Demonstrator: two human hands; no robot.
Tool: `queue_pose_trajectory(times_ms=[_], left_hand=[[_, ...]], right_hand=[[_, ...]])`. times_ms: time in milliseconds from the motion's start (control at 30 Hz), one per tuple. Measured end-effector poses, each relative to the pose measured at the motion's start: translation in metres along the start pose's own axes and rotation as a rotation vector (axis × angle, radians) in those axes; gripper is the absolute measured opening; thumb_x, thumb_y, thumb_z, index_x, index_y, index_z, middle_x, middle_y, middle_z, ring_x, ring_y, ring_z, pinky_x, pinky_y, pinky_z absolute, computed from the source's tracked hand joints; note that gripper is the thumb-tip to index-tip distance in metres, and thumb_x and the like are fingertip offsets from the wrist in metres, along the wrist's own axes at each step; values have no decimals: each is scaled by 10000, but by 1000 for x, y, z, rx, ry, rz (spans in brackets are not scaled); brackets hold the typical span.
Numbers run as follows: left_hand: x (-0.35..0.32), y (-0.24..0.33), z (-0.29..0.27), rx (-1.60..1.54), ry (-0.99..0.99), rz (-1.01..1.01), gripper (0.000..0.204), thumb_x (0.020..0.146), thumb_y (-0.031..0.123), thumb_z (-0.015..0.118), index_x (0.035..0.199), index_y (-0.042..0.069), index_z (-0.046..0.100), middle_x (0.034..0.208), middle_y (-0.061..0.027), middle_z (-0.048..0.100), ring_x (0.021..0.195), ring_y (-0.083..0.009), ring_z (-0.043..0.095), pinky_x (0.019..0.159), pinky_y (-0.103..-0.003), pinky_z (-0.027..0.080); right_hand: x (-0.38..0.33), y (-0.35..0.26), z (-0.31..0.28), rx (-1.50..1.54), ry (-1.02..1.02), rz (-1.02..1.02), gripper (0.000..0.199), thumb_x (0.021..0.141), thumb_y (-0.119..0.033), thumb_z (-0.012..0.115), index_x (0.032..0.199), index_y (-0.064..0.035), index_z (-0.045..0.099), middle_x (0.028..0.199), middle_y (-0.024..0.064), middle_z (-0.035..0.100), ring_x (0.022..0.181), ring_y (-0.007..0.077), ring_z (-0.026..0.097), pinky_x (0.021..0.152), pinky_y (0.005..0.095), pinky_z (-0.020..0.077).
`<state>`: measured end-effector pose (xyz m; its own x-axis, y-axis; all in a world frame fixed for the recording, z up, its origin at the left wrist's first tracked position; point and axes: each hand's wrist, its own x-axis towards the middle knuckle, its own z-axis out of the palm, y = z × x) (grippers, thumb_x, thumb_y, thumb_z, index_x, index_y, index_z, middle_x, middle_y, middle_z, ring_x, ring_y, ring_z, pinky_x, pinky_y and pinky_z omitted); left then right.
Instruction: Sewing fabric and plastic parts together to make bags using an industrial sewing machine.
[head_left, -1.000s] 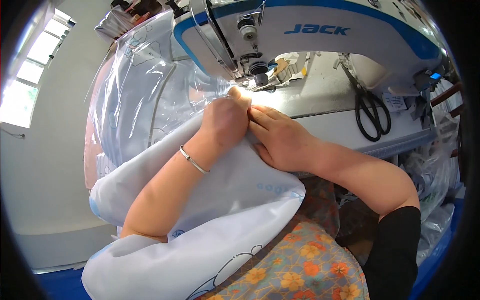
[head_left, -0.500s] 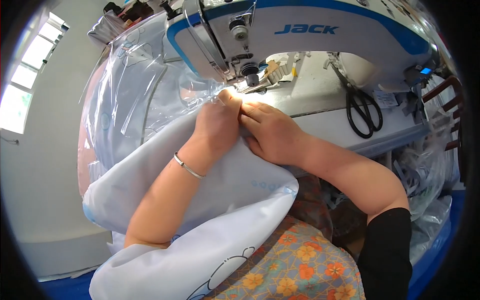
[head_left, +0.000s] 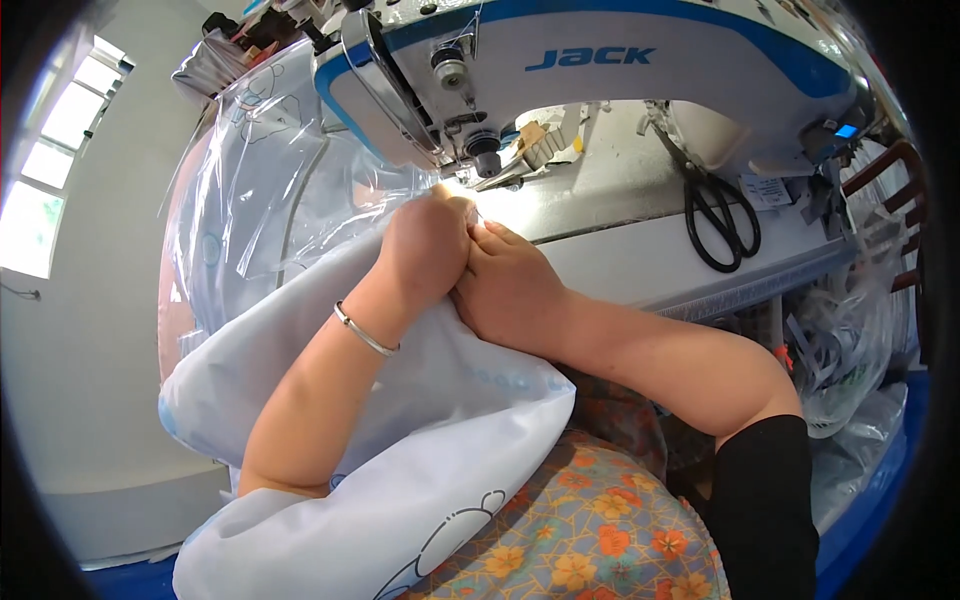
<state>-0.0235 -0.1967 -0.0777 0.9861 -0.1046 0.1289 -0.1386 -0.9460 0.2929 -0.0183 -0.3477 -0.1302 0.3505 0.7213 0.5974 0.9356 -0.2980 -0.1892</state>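
Two hands close on white cloth just below the needle end of a sewing machine.
The left hand (head_left: pixel 428 245) curls tightly over the edge of the white cloth (head_left: pixel 430 380); the right hand (head_left: pixel 510 290) presses against it, fingers bunched and pinching the same edge; lamp glare blurs the fingertips; below the grip the cloth hangs in a wide fold, wrapping under the left forearm and over the flowered clothing (head_left: pixel 590 520); the sewing machine (head_left: pixel 590 85) arches above and right of the grip; black scissors (head_left: pixel 692 178) lie well to its right; shiny clear plastic (head_left: pixel 265 190) spreads to its left.
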Motion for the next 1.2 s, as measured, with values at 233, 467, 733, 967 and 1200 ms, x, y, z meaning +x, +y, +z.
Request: queue_pose_trajectory(times_ms=[233, 467, 733, 967, 1200], left_hand=[[0, -4, -2, 70, -97, 85, 143, 897, 80, 540, 972, 14, 643, 952, -208, 631, 867, -394, 625, 768, -428, 508], [-11, 9, -7, -31, -105, 0, 190, 851, 15, 562, 1012, 32, 663, 1049, -175, 630, 934, -359, 627, 831, -413, 509], [-94, 13, -14, -111, 294, 183, 364, 811, -21, 629, 1174, -4, 651, 1227, -188, 615, 1064, -413, 597, 961, -452, 478], [-171, -30, -31, 146, 168, -269, 392, 886, 139, 635, 1261, 21, 623, 1331, -199, 556, 1212, -393, 520, 1048, -469, 397], [-127, -109, -39, 224, 77, -101, 470, 956, 277, 531, 1363, 44, 559, 1414, -181, 496, 1322, -360, 442, 1127, -439, 329]], right_hand=[[2, 5, -5, 54, 11, 21, 178, 761, -126, 660, 893, -18, 712, 984, 134, 687, 970, 327, 644, 952, 437, 504], [-3, 21, -18, 239, 10, 84, 111, 774, -88, 666, 875, -47, 684, 932, 125, 666, 918, 320, 632, 827, 434, 516], [-19, 83, -56, -210, 64, 432, 142, 857, -113, 645, 967, -30, 679, 879, 116, 649, 818, 305, 644, 713, 423, 524], [-21, 46, -89, -12, -183, 436, 171, 874, -138, 682, 1002, -25, 690, 782, 129, 636, 693, 285, 639, 644, 374, 505], [-17, -36, -28, 1399, 99, 1019, 418, 966, -123, 562, 1362, 2, 515, 1202, 154, 652, 1045, 185, 654, 923, 323, 517]])
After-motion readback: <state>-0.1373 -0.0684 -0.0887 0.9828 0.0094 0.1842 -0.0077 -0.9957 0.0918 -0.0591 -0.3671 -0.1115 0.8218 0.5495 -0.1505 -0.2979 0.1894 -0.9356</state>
